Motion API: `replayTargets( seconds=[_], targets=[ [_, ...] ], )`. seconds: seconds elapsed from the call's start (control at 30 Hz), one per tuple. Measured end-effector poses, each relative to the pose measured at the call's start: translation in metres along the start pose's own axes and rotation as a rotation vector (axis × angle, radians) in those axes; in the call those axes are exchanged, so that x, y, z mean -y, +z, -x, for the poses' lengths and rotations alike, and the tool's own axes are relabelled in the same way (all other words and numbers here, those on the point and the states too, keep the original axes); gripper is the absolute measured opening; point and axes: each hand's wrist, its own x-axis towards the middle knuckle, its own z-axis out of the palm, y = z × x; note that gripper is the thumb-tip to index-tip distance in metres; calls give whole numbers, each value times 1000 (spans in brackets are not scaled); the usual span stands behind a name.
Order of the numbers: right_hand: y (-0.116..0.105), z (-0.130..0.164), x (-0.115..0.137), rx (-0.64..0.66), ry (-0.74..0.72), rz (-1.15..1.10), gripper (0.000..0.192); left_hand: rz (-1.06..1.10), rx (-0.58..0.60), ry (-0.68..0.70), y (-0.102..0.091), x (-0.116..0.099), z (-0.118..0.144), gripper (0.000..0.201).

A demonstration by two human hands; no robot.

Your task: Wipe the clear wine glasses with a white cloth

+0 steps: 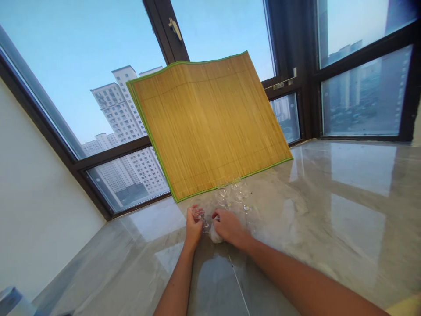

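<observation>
My left hand [194,228] is closed around a small clear stemmed glass [205,226], whose foot shows beside the thumb. Just to the right, my right hand [228,226] has its fingers curled on a crumpled whitish cloth [215,235], close to that glass. Beyond my hands stand other clear stemmed glasses, among them a left one [223,195] and a right one [240,189]. Their outlines are faint against the stone surface.
A bamboo mat [213,123] with green edging leans upright against the window behind the glasses. The glossy grey marble-look surface [312,210] carries bright reflections. A white wall [39,188] rises at left. A blue and white object [15,303] is cut off at the lower left corner.
</observation>
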Motion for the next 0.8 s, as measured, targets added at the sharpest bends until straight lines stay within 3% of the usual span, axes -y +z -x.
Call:
replayTargets(
  seconds=[0.07,0.17,0.43,0.6,0.8],
  targets=[
    [1,0,-1,-8,5,1,28,178,94,-107,2,-1,0,68],
    [1,1,0,-21,-1,-1,27,290,141,-188,2,-6,2,76],
    [-1,2,5,-115,-98,30,27,143,9,-92,4,-7,3,55],
    [3,2,0,-24,-84,219,34,116,-89,-48,6,-3,1,43],
    [-3,2,-4,52,-12,324,26,71,-44,-54,9,-7,3,40]
  ],
)
